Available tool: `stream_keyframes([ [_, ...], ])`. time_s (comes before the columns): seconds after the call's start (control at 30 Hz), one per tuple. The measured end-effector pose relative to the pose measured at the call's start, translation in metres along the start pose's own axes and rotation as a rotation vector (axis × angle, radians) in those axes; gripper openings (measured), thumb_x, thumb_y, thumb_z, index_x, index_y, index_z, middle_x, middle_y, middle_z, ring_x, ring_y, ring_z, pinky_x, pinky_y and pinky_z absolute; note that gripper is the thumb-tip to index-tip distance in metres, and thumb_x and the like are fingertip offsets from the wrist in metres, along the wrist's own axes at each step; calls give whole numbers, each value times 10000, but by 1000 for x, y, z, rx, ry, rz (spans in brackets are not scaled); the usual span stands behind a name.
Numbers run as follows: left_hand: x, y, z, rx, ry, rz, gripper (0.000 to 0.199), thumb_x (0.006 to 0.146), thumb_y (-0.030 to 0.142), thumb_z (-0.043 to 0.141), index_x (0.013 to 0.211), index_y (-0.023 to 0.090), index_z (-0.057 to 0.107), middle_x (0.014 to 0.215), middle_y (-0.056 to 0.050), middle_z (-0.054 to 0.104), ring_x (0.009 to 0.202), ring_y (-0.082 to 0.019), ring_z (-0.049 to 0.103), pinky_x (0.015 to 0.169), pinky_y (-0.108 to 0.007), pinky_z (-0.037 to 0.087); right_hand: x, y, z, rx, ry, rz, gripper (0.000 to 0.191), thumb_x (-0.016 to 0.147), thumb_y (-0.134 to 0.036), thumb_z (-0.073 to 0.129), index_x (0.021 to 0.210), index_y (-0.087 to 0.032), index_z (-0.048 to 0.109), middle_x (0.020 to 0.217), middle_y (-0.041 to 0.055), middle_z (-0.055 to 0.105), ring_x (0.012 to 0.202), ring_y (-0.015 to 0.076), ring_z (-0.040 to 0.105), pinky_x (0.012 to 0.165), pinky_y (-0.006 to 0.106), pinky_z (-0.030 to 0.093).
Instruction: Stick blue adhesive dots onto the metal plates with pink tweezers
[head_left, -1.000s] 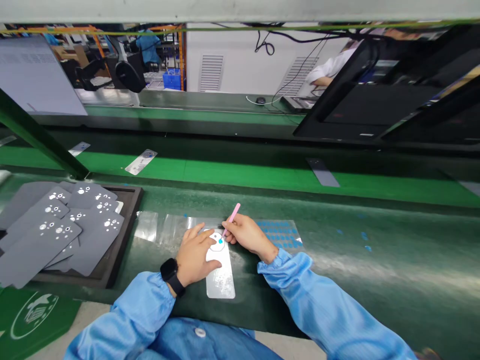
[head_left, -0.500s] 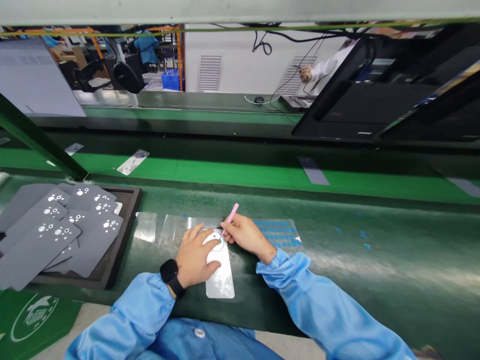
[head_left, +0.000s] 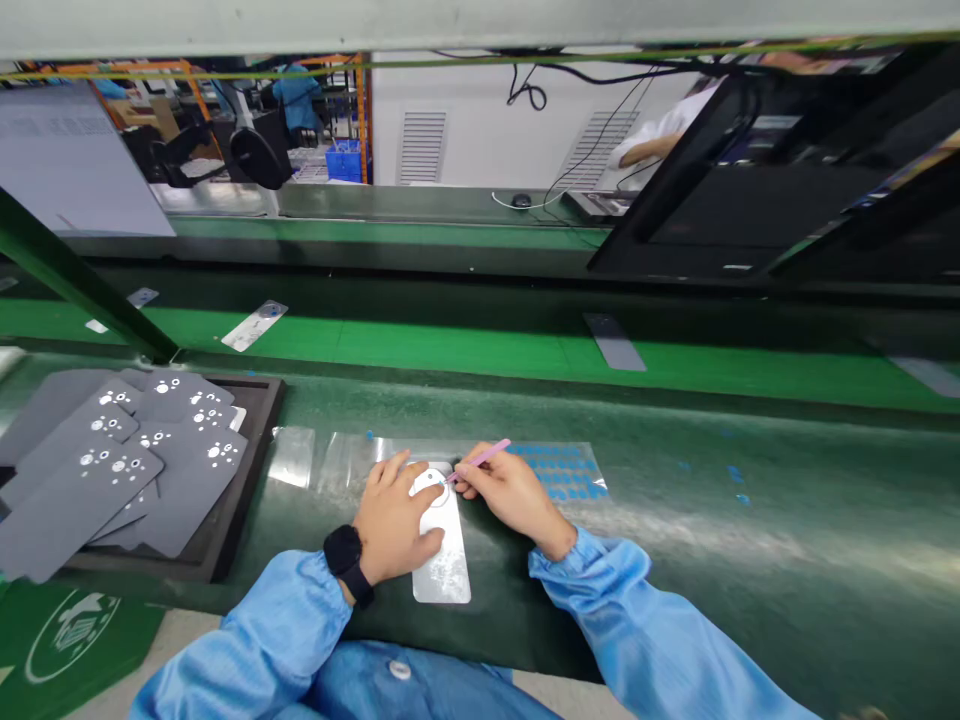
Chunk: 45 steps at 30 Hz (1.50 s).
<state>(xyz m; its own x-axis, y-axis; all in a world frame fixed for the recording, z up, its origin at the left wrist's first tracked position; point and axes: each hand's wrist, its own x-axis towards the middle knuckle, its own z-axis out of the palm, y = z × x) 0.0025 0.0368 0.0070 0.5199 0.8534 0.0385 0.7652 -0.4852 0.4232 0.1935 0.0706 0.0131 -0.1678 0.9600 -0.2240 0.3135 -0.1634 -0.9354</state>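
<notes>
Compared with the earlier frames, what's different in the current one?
The pink tool in the right hand has tipped over to the right and leans flatter; that hand has shifted slightly right. On the green belt, the pale plate and gray plate have moved left. Nothing was picked up or released. The left hand stays on the white panel.

- Your slender pink tool: smooth, evenly coloured; whether metal or plastic cannot be told.
- The silvery-white rectangular plate before you: smooth and glossy, its lower part mottled with reflections.
- Your clear plastic sheet with blue dots: thin, shiny film.
- Your light-blue cloth sleeves: satiny, creased.
- The dark-grey round-cornered sheets to your left: smooth, matt.
- Their black rectangular tray: dull, matt.
- Your dark-green worktop: smooth, with streaked gloss.
</notes>
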Motion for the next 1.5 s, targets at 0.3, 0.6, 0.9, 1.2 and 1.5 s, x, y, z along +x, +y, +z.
stream_keyframes([
  [0.3,-3,-3,4,11,48,38,415,755,397,679,1147,271,629,1305,-80,544,1292,-342,354,1027,-547,304,-5,7,4,-99,-7,-108,222,822,-386,557,706,-207,616,660,29,676,604,167,647,573,276,522],
  [0.6,-2,-1,2,11,40,27,412,749,388,684,1142,277,630,1308,-78,543,1290,-344,360,1021,-547,300,-10,7,6,-284,33,-270,216,868,-304,521,715,-205,636,716,33,688,668,170,647,639,274,495],
  [0.9,-2,0,1,13,54,21,406,734,371,694,1122,265,639,1293,-85,556,1282,-343,378,1019,-542,307,-15,12,9,-418,88,-410,243,912,-300,469,768,-213,643,749,37,706,701,175,666,677,270,515],
  [1.2,0,-1,2,8,61,20,405,733,366,691,1122,268,635,1283,-86,556,1278,-339,382,1015,-543,312,-19,13,9,-457,106,-449,221,905,-293,470,737,-221,595,704,36,677,657,178,640,633,274,493],
  [1.5,-12,2,6,43,121,26,562,726,459,702,1216,230,549,1330,-149,476,1285,-375,320,983,-587,289,-3,4,1,-168,200,-227,235,866,-347,429,715,-217,554,688,44,659,656,188,632,628,299,507],
])
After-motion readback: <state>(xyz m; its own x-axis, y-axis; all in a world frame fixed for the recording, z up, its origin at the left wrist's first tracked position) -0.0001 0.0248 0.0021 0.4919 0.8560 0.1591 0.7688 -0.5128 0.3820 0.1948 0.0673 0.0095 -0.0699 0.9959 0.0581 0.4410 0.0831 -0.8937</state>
